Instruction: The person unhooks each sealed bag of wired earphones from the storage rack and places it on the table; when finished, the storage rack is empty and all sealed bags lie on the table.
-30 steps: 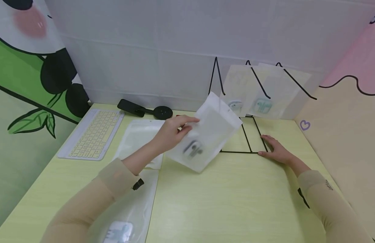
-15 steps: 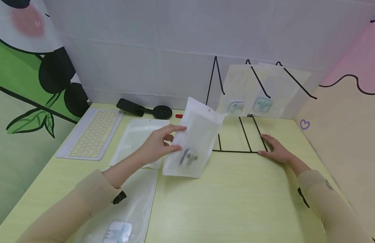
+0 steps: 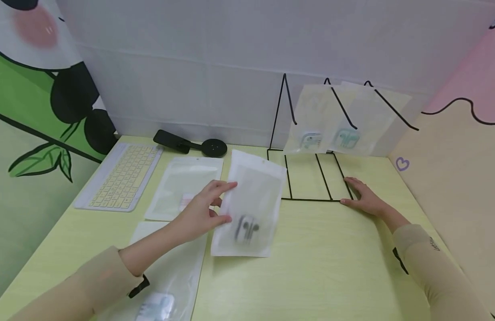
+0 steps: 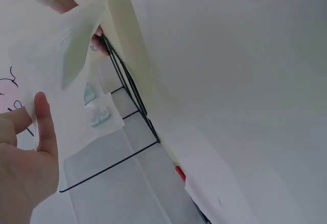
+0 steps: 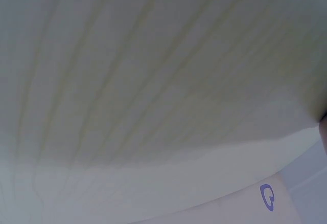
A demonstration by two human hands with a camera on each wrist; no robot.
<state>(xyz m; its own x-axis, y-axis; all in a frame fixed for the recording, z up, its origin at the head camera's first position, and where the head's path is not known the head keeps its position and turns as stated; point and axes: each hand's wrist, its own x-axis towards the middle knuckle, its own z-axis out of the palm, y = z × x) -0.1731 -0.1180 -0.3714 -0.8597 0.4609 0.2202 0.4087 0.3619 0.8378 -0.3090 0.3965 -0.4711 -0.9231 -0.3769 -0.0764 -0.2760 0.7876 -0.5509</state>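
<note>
My left hand pinches the left edge of a white plastic pouch between thumb and fingers. Earphones in a clear case show through its lower part. In the left wrist view the pouch stands beyond the fingers. On the right, my right hand rests with extended fingers at the front right corner of a black wire rack. Two pouches hang on the rack: one with a white case, another with a teal one. The rack's left hook carries nothing.
Left of the held pouch, another pouch lies flat, and a larger one lies in front of it, partly under my left arm. A white keyboard and a black stand with a round base are further back. A wall borders the table behind.
My left hand has brought the pouch left and toward me, away from the rack, and the pouch has turned more upright. My right hand has stayed at the rack corner.
</note>
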